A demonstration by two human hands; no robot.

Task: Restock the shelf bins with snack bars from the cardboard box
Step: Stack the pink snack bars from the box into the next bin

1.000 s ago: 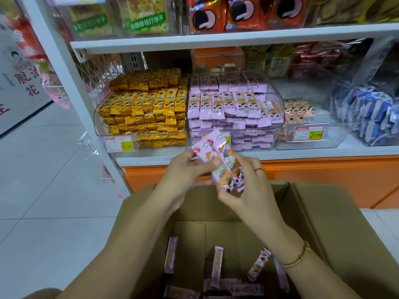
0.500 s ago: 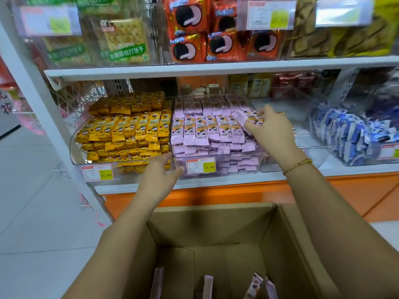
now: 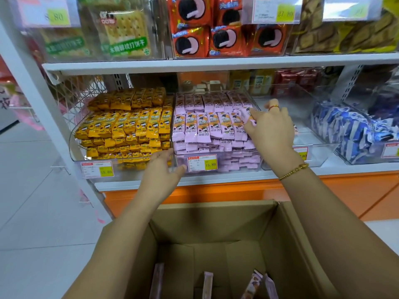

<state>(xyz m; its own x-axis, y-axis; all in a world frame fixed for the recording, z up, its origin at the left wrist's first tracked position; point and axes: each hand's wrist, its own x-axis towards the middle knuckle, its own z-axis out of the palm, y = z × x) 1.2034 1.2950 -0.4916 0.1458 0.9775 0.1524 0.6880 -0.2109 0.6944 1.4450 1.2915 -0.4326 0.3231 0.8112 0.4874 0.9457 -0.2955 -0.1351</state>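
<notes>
An open cardboard box (image 3: 216,223) fills the bottom of the view, with several pink snack bars (image 3: 207,284) left on its floor. On the lower shelf a clear bin (image 3: 224,164) is packed with rows of pink bars (image 3: 201,126). My right hand (image 3: 271,128) is over the bin's right end, its fingers pinching a pink bar (image 3: 245,114) against the top row. My left hand (image 3: 163,169) hovers, fingers relaxed and holding nothing, in front of the gap between the pink bin and the yellow one.
A bin of yellow bars (image 3: 127,124) stands left of the pink bin. To the right sit a nearly bare clear bin (image 3: 311,134) and one with blue packets (image 3: 349,132). The upper shelf (image 3: 216,63) overhangs with cracker and biscuit bins. White tiled floor lies at left.
Both hands held a bundle of pink bars above the box. The right hand carried bars up to the pink bin's right end; the left let go and moved toward the bin fronts.
</notes>
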